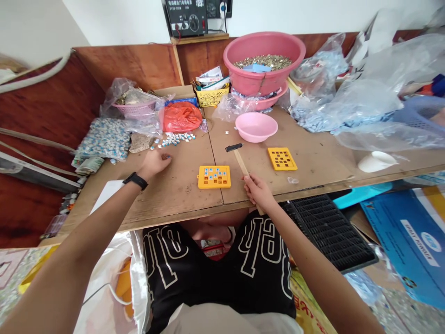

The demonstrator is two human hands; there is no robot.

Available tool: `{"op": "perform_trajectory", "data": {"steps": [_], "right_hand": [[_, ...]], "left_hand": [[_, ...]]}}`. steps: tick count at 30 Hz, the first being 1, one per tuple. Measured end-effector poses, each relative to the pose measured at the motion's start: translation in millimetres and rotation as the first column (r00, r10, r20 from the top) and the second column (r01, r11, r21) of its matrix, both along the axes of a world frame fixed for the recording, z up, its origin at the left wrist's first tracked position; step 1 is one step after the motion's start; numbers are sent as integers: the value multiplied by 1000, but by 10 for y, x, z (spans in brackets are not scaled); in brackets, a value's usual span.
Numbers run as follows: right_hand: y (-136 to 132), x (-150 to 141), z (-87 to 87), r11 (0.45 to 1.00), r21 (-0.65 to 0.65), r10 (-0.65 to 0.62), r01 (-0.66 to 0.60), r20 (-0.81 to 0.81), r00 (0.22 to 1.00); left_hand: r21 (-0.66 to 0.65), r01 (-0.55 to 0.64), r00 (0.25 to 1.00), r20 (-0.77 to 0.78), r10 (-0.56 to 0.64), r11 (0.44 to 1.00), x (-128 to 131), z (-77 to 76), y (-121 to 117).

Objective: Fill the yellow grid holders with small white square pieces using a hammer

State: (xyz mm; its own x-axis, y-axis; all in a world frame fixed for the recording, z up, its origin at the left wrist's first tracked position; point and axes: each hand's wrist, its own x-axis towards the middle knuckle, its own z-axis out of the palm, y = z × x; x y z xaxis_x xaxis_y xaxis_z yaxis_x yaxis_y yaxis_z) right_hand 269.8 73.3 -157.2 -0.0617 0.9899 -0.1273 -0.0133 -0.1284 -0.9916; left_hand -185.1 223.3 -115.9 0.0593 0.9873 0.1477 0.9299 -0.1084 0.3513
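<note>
Over the bench [174, 188], right fingers [251, 184] grip the tool [240, 161], left fingers [164, 161] curl, contents unclear, and a careless swing could knock pieces [215, 176] from the tray [214, 186].

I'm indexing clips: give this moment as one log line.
left hand: beside loose blue-white pieces; right hand: holds wooden stick; yellow tray: between hands, partly filled

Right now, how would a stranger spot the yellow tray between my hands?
On the brown table, go from the large pink basin toward the front, stopping left of the stick in your right hand. The nearer yellow tray holds blue-and-white pieces; the farther tray shows none.
</note>
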Motion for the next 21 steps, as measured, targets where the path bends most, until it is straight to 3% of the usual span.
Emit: {"op": "perform_trajectory", "data": {"steps": [4,10,15,18,21], "right_hand": [[-1,8,-11,1000,-3,-14,14,-7,1000],[0,23,-27,1000,5,-4,4,6,1000],[-9,15,-12,1000,8,-13,13,-4,1000],[-16,12,-6,1000,17,-21,21,-5,1000],[-11,22,-16,999,25,-20,20,-3,1000]], "left_hand": [[55,39,987,155,-47,998,271,75,-172],[142,359,827,409,-385,923,1180,172,-659],[160,418,812,375,-447,894,1752,-49,-805],[190,400,826,350,-443,897,1874,-207,-842],[192,393,845,310,-436,899,1886,-260,-896]]}}
